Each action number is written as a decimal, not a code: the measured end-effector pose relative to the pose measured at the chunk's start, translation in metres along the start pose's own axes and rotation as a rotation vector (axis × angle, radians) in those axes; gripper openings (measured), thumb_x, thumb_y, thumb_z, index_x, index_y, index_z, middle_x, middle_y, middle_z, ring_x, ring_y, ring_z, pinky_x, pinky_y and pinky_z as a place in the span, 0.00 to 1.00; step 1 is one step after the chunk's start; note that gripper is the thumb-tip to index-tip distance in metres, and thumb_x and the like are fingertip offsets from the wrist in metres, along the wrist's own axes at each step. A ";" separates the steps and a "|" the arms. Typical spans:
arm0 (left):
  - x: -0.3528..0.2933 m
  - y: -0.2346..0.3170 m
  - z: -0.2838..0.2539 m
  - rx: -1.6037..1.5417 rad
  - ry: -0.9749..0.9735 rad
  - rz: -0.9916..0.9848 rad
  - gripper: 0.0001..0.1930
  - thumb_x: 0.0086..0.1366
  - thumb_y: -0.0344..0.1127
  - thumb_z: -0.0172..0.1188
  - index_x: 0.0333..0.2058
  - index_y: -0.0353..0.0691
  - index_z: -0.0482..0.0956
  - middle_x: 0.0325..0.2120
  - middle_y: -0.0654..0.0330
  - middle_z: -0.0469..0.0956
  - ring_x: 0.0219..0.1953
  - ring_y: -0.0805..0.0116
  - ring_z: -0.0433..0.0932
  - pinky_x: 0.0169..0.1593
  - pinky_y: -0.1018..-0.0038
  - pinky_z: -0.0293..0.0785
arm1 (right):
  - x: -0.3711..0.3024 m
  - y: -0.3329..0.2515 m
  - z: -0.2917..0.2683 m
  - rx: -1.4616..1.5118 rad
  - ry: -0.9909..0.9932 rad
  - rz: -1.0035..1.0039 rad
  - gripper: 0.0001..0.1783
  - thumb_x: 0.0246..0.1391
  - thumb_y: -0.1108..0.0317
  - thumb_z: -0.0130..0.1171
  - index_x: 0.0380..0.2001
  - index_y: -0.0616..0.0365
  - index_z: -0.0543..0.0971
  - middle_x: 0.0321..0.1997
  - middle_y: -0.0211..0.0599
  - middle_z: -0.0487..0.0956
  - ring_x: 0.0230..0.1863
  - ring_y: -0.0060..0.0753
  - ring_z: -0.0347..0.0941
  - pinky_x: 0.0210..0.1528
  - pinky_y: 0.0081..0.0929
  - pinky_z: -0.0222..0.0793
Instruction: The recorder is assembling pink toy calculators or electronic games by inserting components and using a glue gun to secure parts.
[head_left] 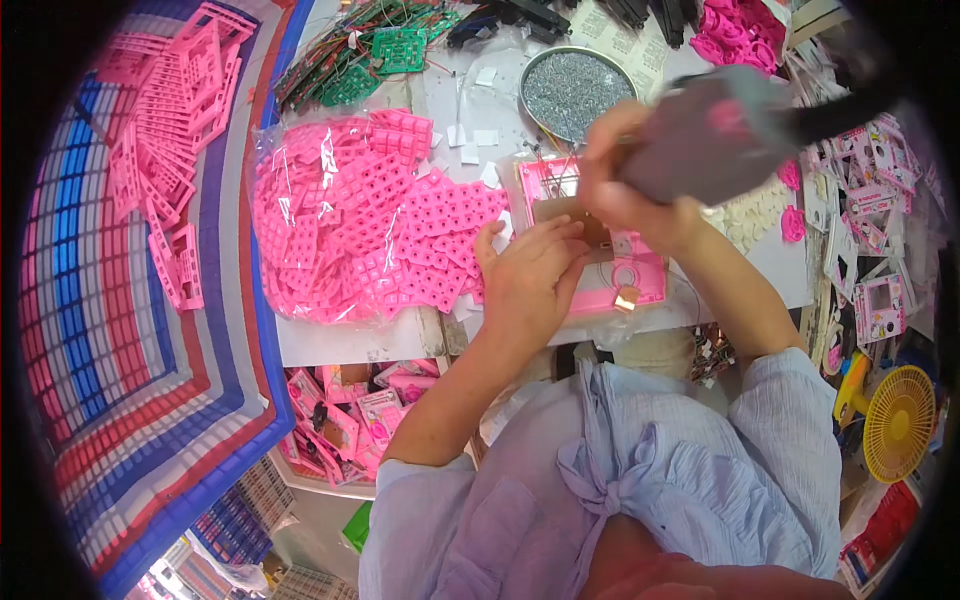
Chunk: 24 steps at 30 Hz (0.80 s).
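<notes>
My right hand (pixel 640 195) is wrapped round a dark grey electric screwdriver (pixel 700 135), which is blurred; its black cable leads off to the upper right. The tool's tip is hidden behind my hand. Beneath it, a pink plastic case (pixel 588 302) lies on the table with a brown board (pixel 597 238) in it. My left hand (pixel 540 265) grips the case at its left side, fingertips pressed on the board. Thin wires and a small round part (pixel 626 276) show at the case's near end, beside a coppery square piece (pixel 627 297).
A clear bag of pink keypads (pixel 330 215) lies left of the case. Behind stand a round tin of small screws (pixel 524 90) and green circuit boards (pixel 400 50). Pink frames (pixel 185 110) fill a striped bag (pixel 225 330) at far left. A yellow fan (pixel 900 423) stands at right.
</notes>
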<state>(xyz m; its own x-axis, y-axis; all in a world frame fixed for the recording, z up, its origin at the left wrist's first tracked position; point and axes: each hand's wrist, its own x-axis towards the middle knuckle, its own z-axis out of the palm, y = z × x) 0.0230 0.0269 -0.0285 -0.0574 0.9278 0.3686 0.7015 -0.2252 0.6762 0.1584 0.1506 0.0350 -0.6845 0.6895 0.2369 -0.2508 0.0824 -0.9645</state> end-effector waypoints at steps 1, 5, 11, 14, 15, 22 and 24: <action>0.002 0.000 -0.001 0.005 0.017 0.005 0.04 0.59 0.30 0.66 0.33 0.43 0.81 0.35 0.63 0.84 0.36 0.69 0.81 0.62 0.57 0.53 | 0.003 -0.004 -0.002 0.153 -0.038 -0.102 0.15 0.56 0.69 0.61 0.39 0.56 0.65 0.22 0.29 0.70 0.21 0.20 0.66 0.25 0.23 0.64; 0.012 0.004 -0.003 -0.112 0.019 -0.023 0.03 0.59 0.30 0.66 0.33 0.43 0.83 0.32 0.64 0.84 0.34 0.69 0.81 0.67 0.54 0.47 | 0.000 -0.011 0.002 0.423 -0.063 -0.332 0.15 0.54 0.73 0.60 0.40 0.61 0.65 0.22 0.35 0.71 0.16 0.21 0.64 0.20 0.23 0.64; 0.015 0.003 -0.002 -0.127 0.007 0.005 0.06 0.57 0.32 0.67 0.34 0.47 0.85 0.30 0.65 0.83 0.36 0.66 0.82 0.65 0.50 0.47 | -0.009 -0.008 0.008 0.412 -0.010 -0.324 0.15 0.54 0.72 0.61 0.36 0.60 0.64 0.21 0.34 0.69 0.16 0.23 0.64 0.22 0.25 0.65; 0.039 0.009 -0.015 -0.064 -0.118 0.072 0.07 0.56 0.32 0.69 0.34 0.45 0.84 0.27 0.63 0.80 0.32 0.65 0.79 0.63 0.52 0.54 | -0.011 -0.010 -0.001 0.433 -0.004 -0.300 0.15 0.54 0.72 0.61 0.36 0.60 0.64 0.20 0.34 0.69 0.16 0.23 0.64 0.22 0.24 0.64; 0.054 -0.002 -0.021 -0.192 -0.175 0.093 0.08 0.56 0.33 0.69 0.35 0.44 0.84 0.28 0.62 0.81 0.35 0.64 0.79 0.61 0.50 0.57 | -0.011 -0.008 -0.003 0.429 0.011 -0.293 0.15 0.54 0.72 0.61 0.36 0.60 0.64 0.19 0.33 0.68 0.16 0.22 0.64 0.21 0.24 0.64; 0.170 -0.067 0.032 0.818 -0.147 -0.030 0.10 0.56 0.45 0.65 0.34 0.52 0.89 0.34 0.59 0.84 0.45 0.58 0.79 0.51 0.48 0.64 | -0.018 0.007 0.010 0.228 0.008 -0.029 0.14 0.54 0.70 0.63 0.35 0.57 0.67 0.23 0.31 0.71 0.19 0.19 0.65 0.24 0.23 0.63; 0.174 -0.063 0.037 0.727 -0.256 -0.039 0.09 0.58 0.38 0.60 0.33 0.47 0.88 0.35 0.60 0.85 0.46 0.60 0.78 0.52 0.50 0.60 | -0.023 0.011 0.014 0.182 -0.016 -0.078 0.14 0.55 0.70 0.62 0.36 0.55 0.64 0.21 0.31 0.69 0.18 0.20 0.62 0.23 0.24 0.61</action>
<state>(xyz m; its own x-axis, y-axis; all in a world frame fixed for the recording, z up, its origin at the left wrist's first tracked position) -0.0052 0.2133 -0.0307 0.0126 0.9908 0.1345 0.9977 -0.0213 0.0637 0.1617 0.1260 0.0208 -0.6684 0.6747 0.3133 -0.4221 0.0027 -0.9065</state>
